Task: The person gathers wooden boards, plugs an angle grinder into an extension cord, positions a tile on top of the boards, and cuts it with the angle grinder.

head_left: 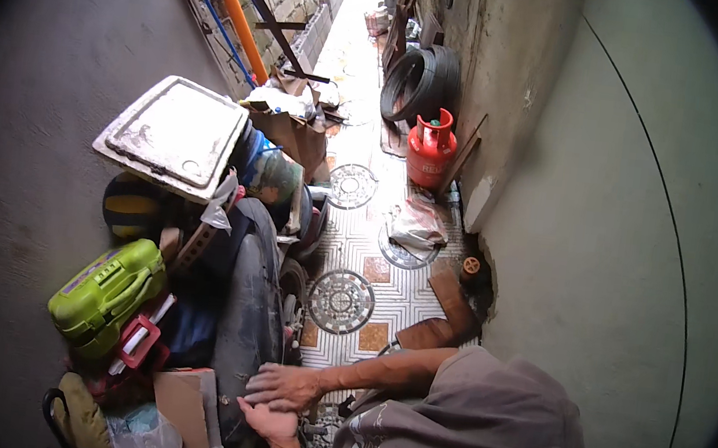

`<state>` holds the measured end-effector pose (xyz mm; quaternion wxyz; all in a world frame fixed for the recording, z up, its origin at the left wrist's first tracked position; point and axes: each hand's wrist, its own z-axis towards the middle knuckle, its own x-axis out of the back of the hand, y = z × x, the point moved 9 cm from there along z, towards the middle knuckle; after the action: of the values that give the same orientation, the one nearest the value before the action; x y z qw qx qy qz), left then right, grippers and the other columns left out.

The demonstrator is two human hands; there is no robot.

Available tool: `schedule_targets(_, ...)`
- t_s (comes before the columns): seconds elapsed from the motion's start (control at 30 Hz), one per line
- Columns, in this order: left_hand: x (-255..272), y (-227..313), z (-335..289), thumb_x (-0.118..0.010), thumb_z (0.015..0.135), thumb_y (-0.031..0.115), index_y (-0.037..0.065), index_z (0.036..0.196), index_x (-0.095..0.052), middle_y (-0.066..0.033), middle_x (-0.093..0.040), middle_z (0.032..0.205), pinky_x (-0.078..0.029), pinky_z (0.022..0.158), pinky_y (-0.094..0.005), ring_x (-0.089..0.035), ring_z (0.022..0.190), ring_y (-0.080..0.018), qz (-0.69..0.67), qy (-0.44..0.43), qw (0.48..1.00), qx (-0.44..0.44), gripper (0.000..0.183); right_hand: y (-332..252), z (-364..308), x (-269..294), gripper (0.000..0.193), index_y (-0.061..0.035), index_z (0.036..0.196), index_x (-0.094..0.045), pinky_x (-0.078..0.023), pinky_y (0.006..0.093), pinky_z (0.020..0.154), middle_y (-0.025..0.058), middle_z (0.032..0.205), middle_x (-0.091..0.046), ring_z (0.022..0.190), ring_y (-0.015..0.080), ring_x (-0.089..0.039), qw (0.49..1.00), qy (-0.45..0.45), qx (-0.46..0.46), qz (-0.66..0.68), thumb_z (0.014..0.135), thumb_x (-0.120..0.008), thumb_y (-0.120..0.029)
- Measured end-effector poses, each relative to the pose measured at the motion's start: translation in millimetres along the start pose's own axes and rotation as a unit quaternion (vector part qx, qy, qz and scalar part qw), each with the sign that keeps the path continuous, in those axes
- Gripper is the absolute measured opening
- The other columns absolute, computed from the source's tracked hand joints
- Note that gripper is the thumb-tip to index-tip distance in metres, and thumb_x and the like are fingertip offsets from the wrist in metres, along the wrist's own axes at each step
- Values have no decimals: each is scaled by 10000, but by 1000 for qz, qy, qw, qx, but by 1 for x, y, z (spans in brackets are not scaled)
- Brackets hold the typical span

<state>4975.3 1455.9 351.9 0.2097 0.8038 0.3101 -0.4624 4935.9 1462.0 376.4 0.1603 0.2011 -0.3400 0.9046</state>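
My right hand (pixel 285 387) reaches across from the right, fingers stretched out and slightly spread. Just below it, my left hand (pixel 269 423) comes up from the lower edge. The two hands touch or nearly touch, and the right one covers part of the left one's fingers. What shows of the left is stretched out, its palm pale. I see nothing held in either. Both are over or beside a long, dusty black rounded form, like a motorbike seat (pixel 243 326); whether they touch it, I cannot tell.
To the left are a green plastic case (pixel 107 294), a flattened cardboard piece (pixel 181 407), a striped ball (pixel 133 205) and a stained white lid (pixel 179 134). Along the tiled walkway (pixel 405 287) stand a red gas cylinder (pixel 431 154) and coiled black tubing (pixel 417 85). A plastic bag (pixel 417 226) lies nearer.
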Motion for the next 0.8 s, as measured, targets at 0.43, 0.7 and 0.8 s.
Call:
schedule_targets(0.43, 28, 36, -38, -346, 966, 503, 93, 1346, -453, -163, -549, 1279, -436, 966, -443, -540, 1148, -305, 305, -24, 950, -60, 569, 137, -455, 69, 364, -34, 822, -657, -493, 471, 670, 230, 856, -643, 800, 398, -622, 755, -196, -611, -138, 814, -533, -376)
schedule_targets(0.7, 85, 44, -44, -389, 972, 416, 96, 1317, -466, -115, -581, 1228, -435, 946, -397, -565, 1087, -259, 374, 47, 925, -54, 477, 58, -530, 64, 412, 68, 851, -645, -541, 464, 574, 178, 716, -610, 658, 337, -635, 553, 7, -831, 61, 836, -541, -330)
schedule_targets(0.8, 81, 51, -38, -398, 975, 382, 94, 1311, -470, -104, -587, 1218, -444, 936, -381, -568, 1084, -238, 367, 37, 927, -60, 449, 81, -511, 58, 421, 91, 830, -627, -534, 455, 563, 190, 710, -605, 644, 347, -623, 605, -12, -795, 49, 837, -553, -324)
